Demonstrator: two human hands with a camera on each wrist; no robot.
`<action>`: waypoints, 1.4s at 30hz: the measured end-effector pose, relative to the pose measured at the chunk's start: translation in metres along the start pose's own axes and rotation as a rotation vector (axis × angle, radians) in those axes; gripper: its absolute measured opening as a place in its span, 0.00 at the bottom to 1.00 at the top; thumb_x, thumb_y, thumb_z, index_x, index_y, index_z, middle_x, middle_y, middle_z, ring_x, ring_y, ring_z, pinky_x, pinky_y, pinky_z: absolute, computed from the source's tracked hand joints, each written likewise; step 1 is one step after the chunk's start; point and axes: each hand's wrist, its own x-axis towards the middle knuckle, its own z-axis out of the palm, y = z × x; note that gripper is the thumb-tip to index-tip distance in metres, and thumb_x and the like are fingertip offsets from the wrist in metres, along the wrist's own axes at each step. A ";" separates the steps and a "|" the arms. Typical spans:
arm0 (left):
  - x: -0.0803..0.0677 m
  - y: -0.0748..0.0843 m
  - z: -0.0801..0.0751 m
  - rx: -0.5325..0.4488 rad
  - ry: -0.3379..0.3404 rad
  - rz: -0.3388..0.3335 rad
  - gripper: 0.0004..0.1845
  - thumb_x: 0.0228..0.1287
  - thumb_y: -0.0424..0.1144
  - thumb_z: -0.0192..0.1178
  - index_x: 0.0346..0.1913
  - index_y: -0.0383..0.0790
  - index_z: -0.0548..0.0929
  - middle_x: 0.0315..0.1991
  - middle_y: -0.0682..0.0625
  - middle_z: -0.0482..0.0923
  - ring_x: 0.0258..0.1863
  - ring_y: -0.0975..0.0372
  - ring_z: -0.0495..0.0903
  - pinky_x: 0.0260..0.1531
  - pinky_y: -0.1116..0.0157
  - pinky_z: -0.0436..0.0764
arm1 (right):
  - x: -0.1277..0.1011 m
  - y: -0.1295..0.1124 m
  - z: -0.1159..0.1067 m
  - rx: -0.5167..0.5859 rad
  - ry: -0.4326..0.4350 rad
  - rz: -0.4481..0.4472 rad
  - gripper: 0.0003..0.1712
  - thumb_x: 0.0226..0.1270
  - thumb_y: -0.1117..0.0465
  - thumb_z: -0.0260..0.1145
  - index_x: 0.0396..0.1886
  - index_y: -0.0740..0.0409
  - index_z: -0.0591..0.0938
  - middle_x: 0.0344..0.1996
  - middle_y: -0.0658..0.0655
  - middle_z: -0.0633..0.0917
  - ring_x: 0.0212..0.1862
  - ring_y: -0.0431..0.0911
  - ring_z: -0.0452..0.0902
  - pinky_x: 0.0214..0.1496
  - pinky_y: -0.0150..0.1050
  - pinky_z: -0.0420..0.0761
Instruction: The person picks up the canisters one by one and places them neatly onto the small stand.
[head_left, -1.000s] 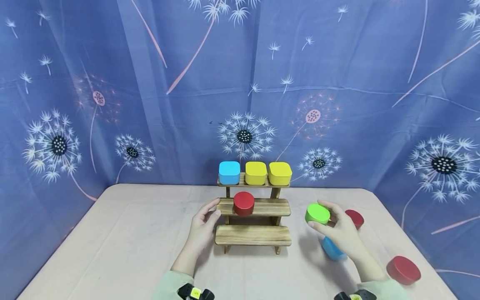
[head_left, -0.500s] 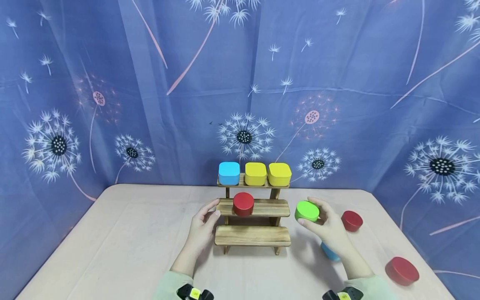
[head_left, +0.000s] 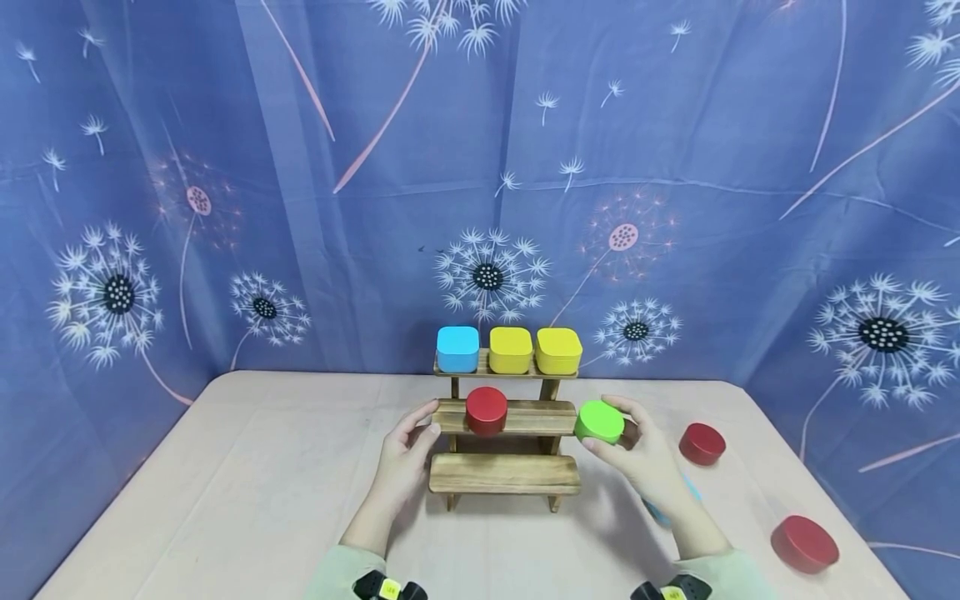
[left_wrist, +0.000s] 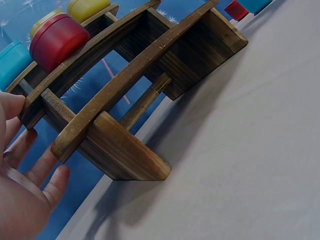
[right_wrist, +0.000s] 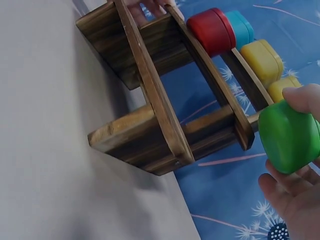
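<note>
A three-step wooden display stand [head_left: 506, 473] stands mid-table. At the left end of its middle step, my left hand [head_left: 401, 462] holds the edge between thumb and fingers; the left wrist view shows other fingers spread below. My right hand [head_left: 645, 457] pinches a small rounded green lidded box [head_left: 599, 422], seen closely in the right wrist view [right_wrist: 289, 137]. It hangs by the middle step's right end. A round red box [head_left: 487, 411] sits left of centre on that step. Across the top step stand a blue box [head_left: 457, 349] and two yellow boxes [head_left: 511, 350].
To the right on the pale tabletop [head_left: 225, 500] lie two round red boxes, one farther back [head_left: 702, 443] and one nearer the front [head_left: 805, 543]. A blue box [head_left: 658, 510] is mostly hidden behind my right forearm. A blue dandelion-print curtain [head_left: 360, 250] hangs behind.
My right hand has carried the green box leftward to the stand's middle step, uncovering more of the rear red box. The left hand keeps its place at the stand.
</note>
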 end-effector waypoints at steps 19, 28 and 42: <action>0.001 -0.002 0.000 -0.003 -0.002 0.014 0.21 0.67 0.33 0.55 0.63 0.37 0.73 0.64 0.43 0.69 0.42 0.72 0.75 0.48 0.77 0.74 | 0.011 0.000 0.019 -0.226 0.072 -0.224 0.36 0.50 0.67 0.73 0.60 0.64 0.71 0.49 0.61 0.80 0.45 0.28 0.72 0.50 0.25 0.73; 0.001 -0.002 0.000 -0.004 -0.004 0.014 0.21 0.68 0.34 0.55 0.63 0.38 0.73 0.63 0.43 0.69 0.43 0.72 0.75 0.47 0.76 0.74 | 0.014 -0.001 0.027 -0.270 0.069 -0.225 0.34 0.50 0.64 0.74 0.59 0.62 0.73 0.51 0.58 0.81 0.48 0.29 0.72 0.54 0.35 0.73; 0.002 -0.003 0.001 -0.002 0.008 0.004 0.21 0.67 0.34 0.55 0.63 0.39 0.73 0.62 0.43 0.70 0.43 0.71 0.75 0.45 0.74 0.76 | 0.017 -0.006 0.039 -0.291 0.050 -0.193 0.35 0.49 0.62 0.75 0.60 0.59 0.73 0.53 0.57 0.82 0.54 0.47 0.76 0.58 0.53 0.72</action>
